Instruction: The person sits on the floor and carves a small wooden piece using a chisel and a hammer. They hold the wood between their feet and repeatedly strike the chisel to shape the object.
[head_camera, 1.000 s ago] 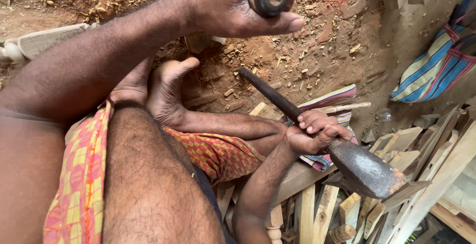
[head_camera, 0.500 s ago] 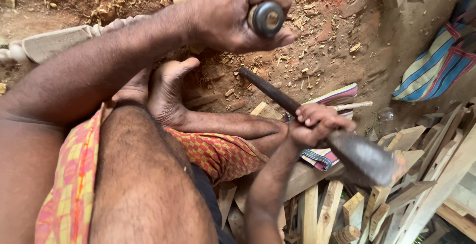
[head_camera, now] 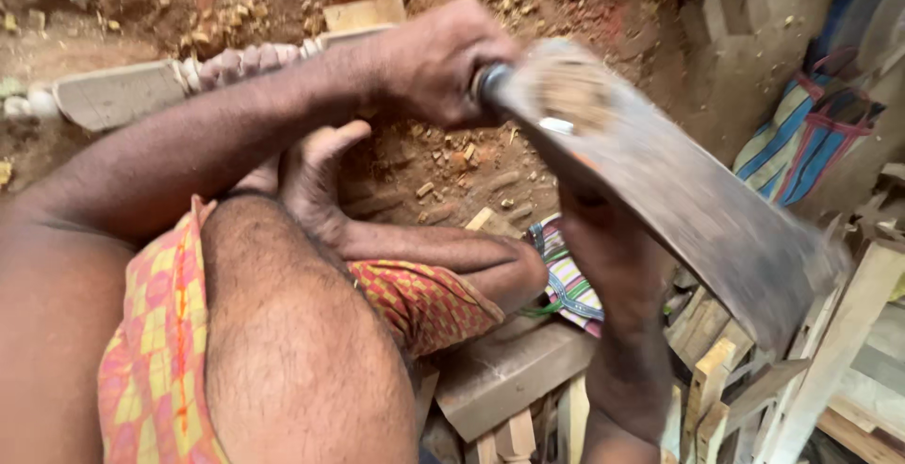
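My left hand (head_camera: 434,68) reaches across from the left and is shut on the handle of a broad, flat metal blade (head_camera: 698,209). The blade is motion-blurred and slants down to the right. My right hand (head_camera: 603,247) comes up from the bottom edge as a closed fist, just under and behind the blade. The blade hides the dark metal tool this hand was gripping. Below the fist a worn wooden plank (head_camera: 509,370) lies beside my bent leg and bare foot (head_camera: 316,181).
I sit on red dirt littered with wood chips. A turned wooden post (head_camera: 123,91) lies at the upper left. Several cut wooden pieces (head_camera: 716,370) pile up at the lower right. A striped bag (head_camera: 801,143) stands on the right, and a striped cloth (head_camera: 566,275) lies by my knee.
My left hand has swung the blade from end-on at the top down and to the right, over my right hand. The dark metal tool, visible earlier, is now covered.
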